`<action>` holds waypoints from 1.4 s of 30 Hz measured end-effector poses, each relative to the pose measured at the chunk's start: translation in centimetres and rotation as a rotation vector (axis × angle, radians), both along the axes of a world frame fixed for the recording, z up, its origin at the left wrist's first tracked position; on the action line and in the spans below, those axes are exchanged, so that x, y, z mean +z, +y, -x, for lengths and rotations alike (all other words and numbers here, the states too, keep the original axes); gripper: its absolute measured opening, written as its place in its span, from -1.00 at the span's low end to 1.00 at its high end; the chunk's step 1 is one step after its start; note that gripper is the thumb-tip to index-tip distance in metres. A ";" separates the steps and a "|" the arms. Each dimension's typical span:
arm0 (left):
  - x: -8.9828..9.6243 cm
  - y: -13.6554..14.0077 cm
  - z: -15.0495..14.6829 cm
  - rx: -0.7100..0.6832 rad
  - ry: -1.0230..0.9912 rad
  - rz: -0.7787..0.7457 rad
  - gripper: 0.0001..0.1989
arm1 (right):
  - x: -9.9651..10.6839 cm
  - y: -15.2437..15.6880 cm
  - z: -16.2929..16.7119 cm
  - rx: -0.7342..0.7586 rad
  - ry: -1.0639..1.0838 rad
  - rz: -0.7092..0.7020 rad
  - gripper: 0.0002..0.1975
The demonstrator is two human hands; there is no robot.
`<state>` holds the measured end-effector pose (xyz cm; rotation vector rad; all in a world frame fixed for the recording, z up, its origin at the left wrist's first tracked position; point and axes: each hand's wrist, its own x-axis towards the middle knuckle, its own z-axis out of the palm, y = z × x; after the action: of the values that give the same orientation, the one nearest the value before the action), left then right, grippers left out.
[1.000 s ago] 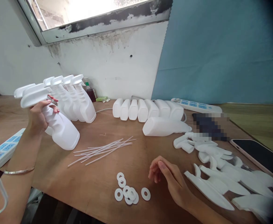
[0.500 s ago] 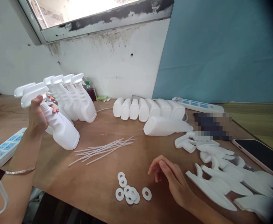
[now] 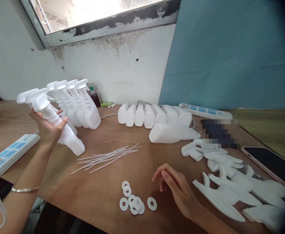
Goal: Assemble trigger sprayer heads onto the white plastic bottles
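White spray bottle (image 3: 70,141) is wrapped pretty snugly by the left hand (image 3: 48,126), fingers and thumb around it just under the spray head (image 3: 40,102), base tilted down to the right. Behind the standing sprayers (image 3: 91,112), dark liquid (image 3: 95,99) can be seen in a small green-capped bottle (image 3: 92,93). Past some white rings (image 3: 132,202), the right hand (image 3: 176,187) is held kinda loose, half-curled.

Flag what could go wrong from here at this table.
The tilted white plastic spray bottle in the left hand could bump the row of white plastic spray bottles behind it. The right hand, loosely curled nearby, might scatter the loose, flat white rings if it sweeps sideways.
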<state>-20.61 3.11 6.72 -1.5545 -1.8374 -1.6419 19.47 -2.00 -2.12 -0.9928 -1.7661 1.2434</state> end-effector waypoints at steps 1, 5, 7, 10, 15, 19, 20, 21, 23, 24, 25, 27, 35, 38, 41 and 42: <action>-0.9 -0.4 -0.2 0.026 0.051 0.002 -0.16 | 0.1 0.0 0.0 0.003 -0.003 -0.002 -0.61; -2.9 -2.2 -1.0 0.148 0.176 0.047 -0.01 | 0.2 0.0 -0.1 0.016 -0.012 -0.010 -0.64; -2.9 -2.8 -1.2 0.222 0.199 0.078 -0.06 | 0.1 0.1 0.0 0.016 -0.014 -0.013 -0.65; -2.7 -3.0 -1.2 0.265 0.202 0.125 -0.10 | 0.0 0.2 0.0 0.018 -0.027 -0.017 -0.66; -4.1 -2.2 -0.2 0.270 0.291 0.087 -0.10 | 0.0 0.1 0.1 0.038 -0.046 -0.030 -0.67; -5.4 -1.1 0.6 0.319 0.473 0.125 -0.22 | 0.0 0.1 0.0 0.035 -0.055 -0.041 -0.69; -5.6 -0.7 0.7 0.331 0.490 0.147 -0.26 | -0.1 0.1 0.0 0.036 -0.065 -0.046 -0.69; -5.7 -0.4 0.7 0.349 0.497 0.164 -0.29 | -0.1 0.1 0.0 0.039 -0.079 -0.056 -0.69; -5.8 0.1 0.5 0.390 0.504 0.189 -0.36 | -0.2 0.0 0.0 0.039 -0.123 -0.094 -0.70; -5.9 0.4 0.4 0.407 0.509 0.196 -0.38 | -0.2 0.0 0.0 0.035 -0.150 -0.124 -0.71; -5.9 0.5 0.4 0.415 0.515 0.197 -0.40 | -0.2 -0.1 0.0 0.026 -0.179 -0.166 -0.72; -6.1 0.7 0.5 0.399 0.530 0.176 -0.41 | -0.2 0.0 -0.1 -0.009 -0.246 -0.292 -0.74; -4.4 -0.3 -2.8 0.234 0.619 -0.154 -0.52 | -0.5 0.1 0.2 -0.147 -0.538 -0.744 -0.86; -3.4 -1.4 -8.8 -0.302 0.669 0.207 -0.80 | -0.7 0.2 0.4 -0.312 -0.744 -0.760 -0.81; -3.2 -3.2 -15.4 -0.856 0.632 0.599 -0.89 | -0.9 0.6 0.2 -0.464 -0.928 -0.718 -0.72; -3.3 -3.9 -17.2 -1.020 0.703 0.710 -0.90 | -1.0 0.7 0.1 -0.506 -0.974 -0.709 -0.69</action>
<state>-3.45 -0.80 3.40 -3.1653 -1.2883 -0.3520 19.35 -1.29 -3.09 -1.5626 -2.1648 -0.2901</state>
